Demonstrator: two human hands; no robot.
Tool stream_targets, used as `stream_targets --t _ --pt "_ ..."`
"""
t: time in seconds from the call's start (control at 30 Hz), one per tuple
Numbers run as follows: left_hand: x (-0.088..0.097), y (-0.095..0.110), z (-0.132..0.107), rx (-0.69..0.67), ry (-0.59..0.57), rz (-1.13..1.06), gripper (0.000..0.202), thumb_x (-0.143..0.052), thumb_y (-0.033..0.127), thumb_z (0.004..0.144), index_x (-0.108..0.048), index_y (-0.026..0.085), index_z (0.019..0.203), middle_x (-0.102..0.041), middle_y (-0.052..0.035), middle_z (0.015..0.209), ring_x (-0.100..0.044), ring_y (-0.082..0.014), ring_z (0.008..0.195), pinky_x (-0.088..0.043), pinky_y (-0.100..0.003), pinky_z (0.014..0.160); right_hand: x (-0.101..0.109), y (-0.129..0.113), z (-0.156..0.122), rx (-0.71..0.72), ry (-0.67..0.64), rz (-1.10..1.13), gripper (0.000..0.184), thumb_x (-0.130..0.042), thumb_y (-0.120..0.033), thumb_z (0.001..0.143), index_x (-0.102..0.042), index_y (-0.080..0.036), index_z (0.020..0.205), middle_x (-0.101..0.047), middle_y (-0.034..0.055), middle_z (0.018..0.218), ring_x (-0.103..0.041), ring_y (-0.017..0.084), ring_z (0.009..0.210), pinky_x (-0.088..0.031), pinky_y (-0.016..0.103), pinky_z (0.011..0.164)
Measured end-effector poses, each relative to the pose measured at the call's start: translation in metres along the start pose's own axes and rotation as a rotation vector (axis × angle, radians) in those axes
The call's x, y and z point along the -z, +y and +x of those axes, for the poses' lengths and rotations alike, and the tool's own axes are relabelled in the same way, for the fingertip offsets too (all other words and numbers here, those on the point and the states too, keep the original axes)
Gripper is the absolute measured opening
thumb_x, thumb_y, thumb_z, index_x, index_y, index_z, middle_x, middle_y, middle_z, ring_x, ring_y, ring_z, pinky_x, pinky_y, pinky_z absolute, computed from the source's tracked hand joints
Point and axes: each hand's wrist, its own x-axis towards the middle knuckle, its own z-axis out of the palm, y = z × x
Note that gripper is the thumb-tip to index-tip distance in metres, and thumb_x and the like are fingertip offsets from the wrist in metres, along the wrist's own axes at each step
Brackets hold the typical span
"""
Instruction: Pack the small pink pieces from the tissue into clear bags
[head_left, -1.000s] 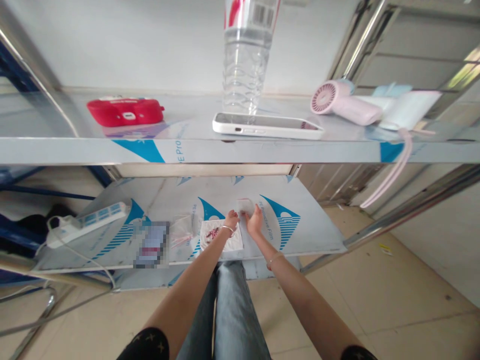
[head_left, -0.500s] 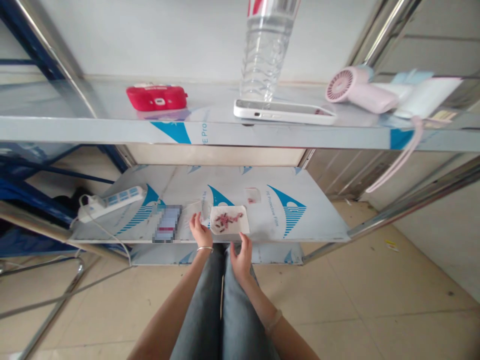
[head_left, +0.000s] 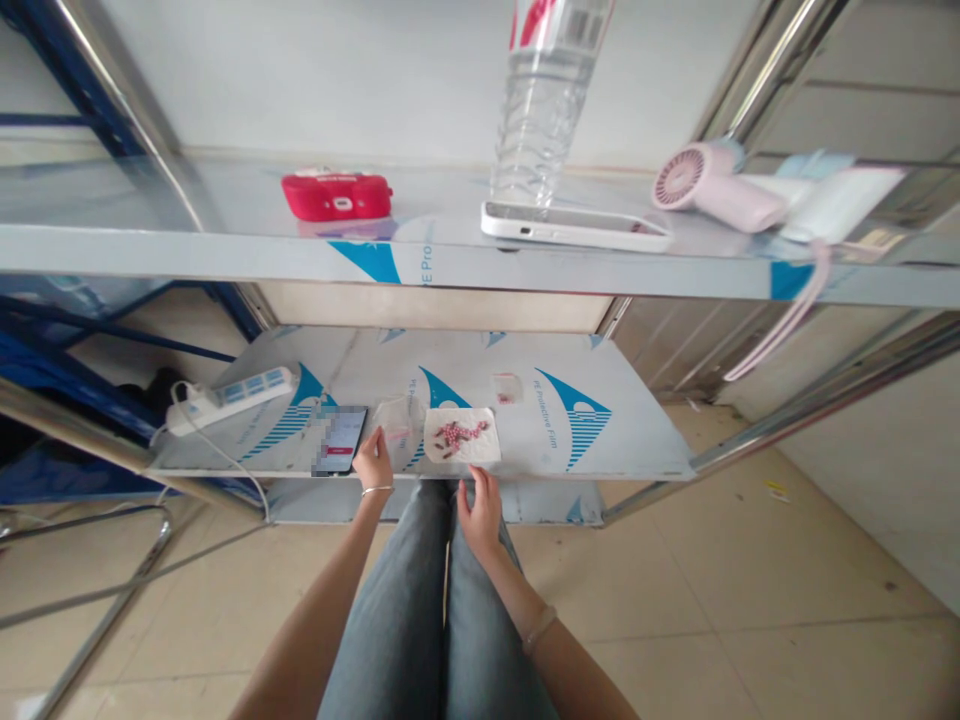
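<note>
Nearest, the denim-clad legs (head_left: pixel 401 590) run under the lower shelf (head_left: pixel 645 435), which hides the knees. The right hand (head_left: pixel 480 505) sits above the legs at the shelf's front edge, loosely curled, with a gap between thumb and fingers; nothing is seen in it. The left hand (head_left: pixel 373 462) has its fingertips drawn together at the near left side of a clear bag (head_left: pixel 403 412); whether they grip it cannot be told. Just left of that hand lies a dark phone (head_left: pixel 346 435), its left part pixelated. A white tray (head_left: pixel 489 450) lies right of the bag, near the shelf edge, bearing pink-red beads (head_left: pixel 456 434) and dark slivers too small to identify. Beyond it, a small clear packet (head_left: pixel 508 390) holds indistinct reddish contents. On the upper shelf (head_left: pixel 247 250), a white-cased phone (head_left: pixel 577 228) shows mostly its side; the bottle (head_left: pixel 544 120) behind is cut off at the top.
</note>
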Motion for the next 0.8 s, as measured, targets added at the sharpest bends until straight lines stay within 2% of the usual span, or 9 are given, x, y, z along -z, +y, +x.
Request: stream_targets --t 0.1,0.17,0.23,0.3,0.4,0.47,0.63,0.8 --pt "0.018 0.018 -0.019 -0.025 0.135 -0.124 0.033 -0.047 0.033 0.087 -0.069 0.016 0.106 -0.07 -0.0106 0.104 -0.066 -0.0217 0.096 -0.05 -0.03 0.085 0.002 -0.004 0.0 -0.04 -0.013 0.087 0.025 -0.046 -0.025 0.089 -0.056 -0.014 0.11 -0.062 0.0124 0.1 -0.056 0.022 0.098 -0.047 0.038 0.087" --pt "0.031 0.03 -0.037 -0.029 0.142 -0.186 0.033 -0.049 0.036 0.086 -0.069 0.018 0.106 -0.072 -0.008 0.1 -0.067 -0.021 0.093 -0.051 -0.03 0.082 0.005 -0.012 0.003 -0.119 -0.018 0.173 0.022 -0.047 -0.029 0.089 -0.057 -0.015 0.102 -0.064 0.011 0.094 -0.059 0.02 0.09 -0.048 0.035 0.082" --pt "0.043 0.041 -0.055 -0.029 0.073 -0.22 0.031 -0.054 0.038 0.084 -0.07 0.019 0.102 -0.072 -0.007 0.097 -0.068 -0.0212 0.09 -0.052 -0.029 0.08 0.01 -0.027 0.009 -0.253 -0.035 0.274 0.022 -0.048 -0.035 0.088 -0.057 -0.016 0.094 -0.064 0.0087 0.085 -0.059 0.018 0.077 -0.049 0.03 0.071" --pt "0.051 0.053 -0.071 -0.021 0.008 -0.248 0.029 -0.058 0.039 0.081 -0.072 0.018 0.097 -0.073 -0.0068 0.095 -0.068 -0.0213 0.088 -0.052 -0.03 0.08 0.018 -0.048 0.019 -0.382 -0.121 0.387 0.025 -0.049 -0.041 0.088 -0.056 -0.018 0.088 -0.062 0.0052 0.077 -0.057 0.015 0.066 -0.046 0.025 0.059" --pt "0.058 0.072 -0.087 -0.026 -0.103 -0.316 0.028 -0.058 0.036 0.08 -0.072 0.016 0.094 -0.073 -0.0069 0.093 -0.068 -0.0208 0.087 -0.053 -0.031 0.081 0.033 -0.079 0.039 -0.389 -0.363 0.572 0.027 -0.047 -0.045 0.088 -0.055 -0.02 0.081 -0.061 0.0015 0.073 -0.057 0.014 0.066 -0.045 0.023 0.061" --pt "0.062 0.084 -0.091 -0.063 -0.174 -0.362 0.027 -0.057 0.034 0.082 -0.071 0.016 0.096 -0.072 -0.007 0.096 -0.067 -0.0201 0.089 -0.052 -0.031 0.084 0.042 -0.093 0.051 -0.365 -0.434 0.639 0.025 -0.047 -0.044 0.088 -0.056 -0.021 0.082 -0.062 0.0016 0.079 -0.058 0.014 0.072 -0.046 0.024 0.066" --pt "0.069 0.107 -0.092 -0.16 -0.261 -0.405 0.025 -0.052 0.028 0.085 -0.07 0.019 0.1 -0.071 -0.0058 0.101 -0.066 -0.0187 0.095 -0.051 -0.031 0.088 0.059 -0.099 0.067 -0.394 -0.481 0.677 0.025 -0.042 -0.041 0.089 -0.054 -0.02 0.086 -0.06 0.0023 0.079 -0.059 0.015 0.073 -0.047 0.026 0.067" --pt "0.079 0.114 -0.092 -0.132 -0.33 -0.402 0.025 -0.053 0.03 0.084 -0.069 0.02 0.101 -0.072 -0.0046 0.101 -0.067 -0.0191 0.096 -0.053 -0.03 0.085 0.069 -0.095 0.071 -0.431 -0.524 0.694 0.021 -0.042 -0.039 0.088 -0.052 -0.021 0.088 -0.061 0.0024 0.083 -0.059 0.014 0.07 -0.046 0.024 0.059"
